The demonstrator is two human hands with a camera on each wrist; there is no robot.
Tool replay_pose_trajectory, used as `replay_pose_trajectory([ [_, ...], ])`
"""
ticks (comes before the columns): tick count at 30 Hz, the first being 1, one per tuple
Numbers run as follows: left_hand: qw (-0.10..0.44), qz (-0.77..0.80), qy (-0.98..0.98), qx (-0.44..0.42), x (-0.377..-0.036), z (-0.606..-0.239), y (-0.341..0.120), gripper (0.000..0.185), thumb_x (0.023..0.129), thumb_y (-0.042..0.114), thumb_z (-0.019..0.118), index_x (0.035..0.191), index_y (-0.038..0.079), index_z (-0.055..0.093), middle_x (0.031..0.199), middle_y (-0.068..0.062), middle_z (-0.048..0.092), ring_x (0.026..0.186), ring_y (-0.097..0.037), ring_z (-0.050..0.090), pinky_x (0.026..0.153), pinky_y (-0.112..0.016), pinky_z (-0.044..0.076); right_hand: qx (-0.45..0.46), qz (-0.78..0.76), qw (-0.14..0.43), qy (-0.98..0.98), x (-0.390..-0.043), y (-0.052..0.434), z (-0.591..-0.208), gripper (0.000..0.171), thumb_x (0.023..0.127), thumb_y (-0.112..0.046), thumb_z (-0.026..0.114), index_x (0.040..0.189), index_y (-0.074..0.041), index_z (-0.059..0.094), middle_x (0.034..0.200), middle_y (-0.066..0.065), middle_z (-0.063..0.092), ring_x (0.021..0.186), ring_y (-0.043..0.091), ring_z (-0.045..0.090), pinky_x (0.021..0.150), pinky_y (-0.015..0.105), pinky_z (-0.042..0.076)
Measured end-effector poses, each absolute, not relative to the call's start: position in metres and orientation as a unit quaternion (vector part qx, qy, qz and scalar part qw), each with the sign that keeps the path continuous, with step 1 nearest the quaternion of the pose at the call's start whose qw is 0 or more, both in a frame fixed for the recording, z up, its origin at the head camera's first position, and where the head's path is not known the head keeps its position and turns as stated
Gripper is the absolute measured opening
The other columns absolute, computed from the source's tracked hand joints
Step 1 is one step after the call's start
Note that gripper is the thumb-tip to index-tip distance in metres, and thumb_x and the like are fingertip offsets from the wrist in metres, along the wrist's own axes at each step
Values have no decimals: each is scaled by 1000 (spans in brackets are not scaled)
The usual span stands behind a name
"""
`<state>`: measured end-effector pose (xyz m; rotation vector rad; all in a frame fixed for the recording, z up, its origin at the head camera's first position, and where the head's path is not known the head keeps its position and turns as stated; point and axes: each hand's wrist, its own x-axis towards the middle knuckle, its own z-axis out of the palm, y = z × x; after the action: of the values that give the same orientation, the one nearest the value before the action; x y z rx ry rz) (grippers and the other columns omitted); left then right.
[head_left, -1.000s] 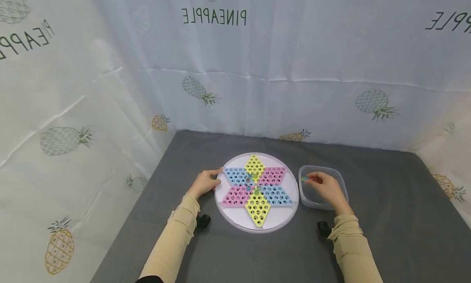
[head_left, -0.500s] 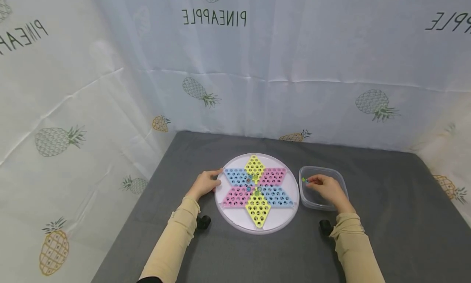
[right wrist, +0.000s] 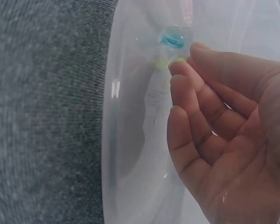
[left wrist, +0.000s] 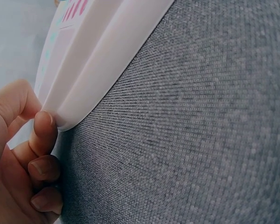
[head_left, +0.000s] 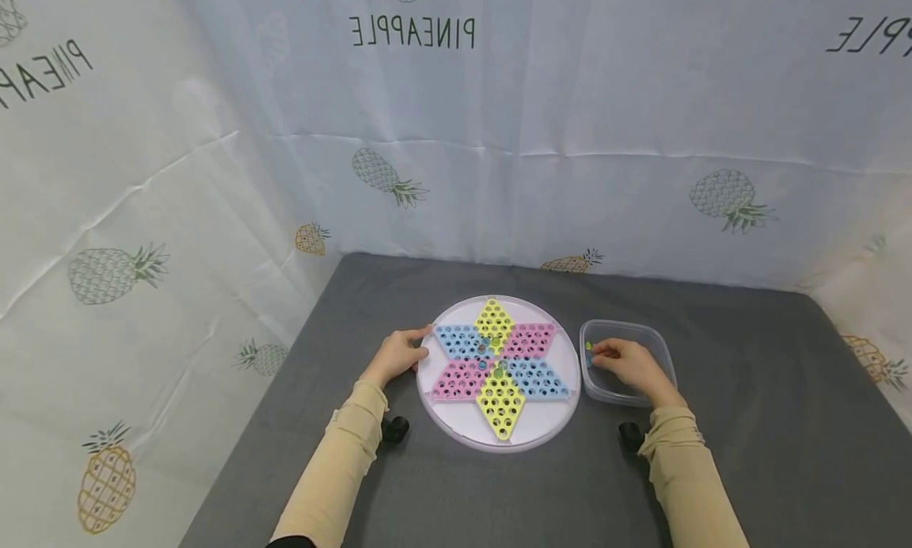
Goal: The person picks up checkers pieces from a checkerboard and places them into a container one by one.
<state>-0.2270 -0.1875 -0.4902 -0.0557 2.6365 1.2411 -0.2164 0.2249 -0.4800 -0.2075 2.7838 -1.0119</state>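
Note:
A round white Chinese checkers board (head_left: 456, 425) bears a star of yellow, pink and blue triangles. Several glass marbles (head_left: 482, 365) sit in holes near its centre. My left hand (head_left: 394, 354) holds the board's left rim, and in the left wrist view its fingertips meet the white edge (left wrist: 95, 70). My right hand (head_left: 632, 366) reaches into a clear plastic container (head_left: 659, 350). Close to its fingertips lie a clear marble with a blue swirl (right wrist: 172, 38) and a yellow-green marble (right wrist: 178, 60), partly hidden by a finger. Whether the fingers pinch the yellow-green one is unclear.
A dark grey cloth (head_left: 499, 496) covers the table. White curtains with pineapple prints (head_left: 456, 97) stand behind and at the left. Black wrist devices (head_left: 630, 437) hang below both wrists. The container stands close to the board's right rim.
Within the container, the blue marble at the right fingertips has shifted slightly toward the left wall and nearer the person. The left hand and the board stay in place.

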Motion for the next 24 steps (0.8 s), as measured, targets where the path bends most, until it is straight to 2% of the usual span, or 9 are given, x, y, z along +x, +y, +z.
replay_pose_trajectory([
  [18,111,423,899,-19,-228,-489,-186,54,82,17,61,135,22,51,54,-1,49,51,-13,48,55,-25,38,-63,-347,73,933,-212,225,-472,38,89,-29,60,114,0,62,103,17,65,94,27,60,74,33,48],
  [24,114,417,902,-21,-228,-489,-187,53,83,18,61,135,23,51,54,-1,50,51,-13,49,56,-25,38,-48,-360,72,929,-210,226,-467,42,91,-34,56,119,-1,59,111,19,63,99,31,58,77,37,49],
])
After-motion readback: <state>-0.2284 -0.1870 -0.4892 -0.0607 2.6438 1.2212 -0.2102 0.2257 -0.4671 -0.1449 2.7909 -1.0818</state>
